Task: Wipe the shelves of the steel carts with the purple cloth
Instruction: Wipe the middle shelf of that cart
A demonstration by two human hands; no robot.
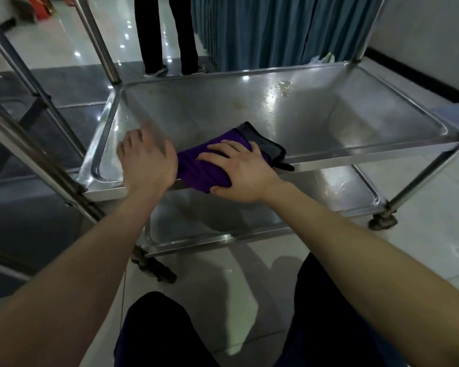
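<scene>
The right hand (239, 176) lies palm down on the purple cloth (199, 168). Its grip is released: the fingers are straight and spread across the fabric, and the thumb lies along the cloth's near edge. The left hand (146, 157), slightly blurred, is also unclenched. It lies flat on the bare steel just left of the cloth and holds nothing.

The cloth lies at the near edge of the middle shelf (368, 144) of a steel cart (98, 38), with part of it hanging over the shelf's near rim. Its long axis runs diagonally from near-left to far-right. It is a folded, ribbed pad of deep purple. At the far-right end a grey face (270, 147) is turned up, edged in dark binding. A short black loop (285, 166) sticks out from that end over the rim.

The shelf is a shallow tray with rounded corners and a raised lip. A wet, glistening patch (281, 88) shows near its far side. Below it is the lower shelf (329, 186), and a caster (383, 221) carries the near-right post.

A second cart (37, 144) stands close on the left. Beyond the shelf, the dark trousers and shoes of a standing person (170, 35) are beside a blue-grey curtain (263, 27). The tiled floor (223, 300) is glossy.
</scene>
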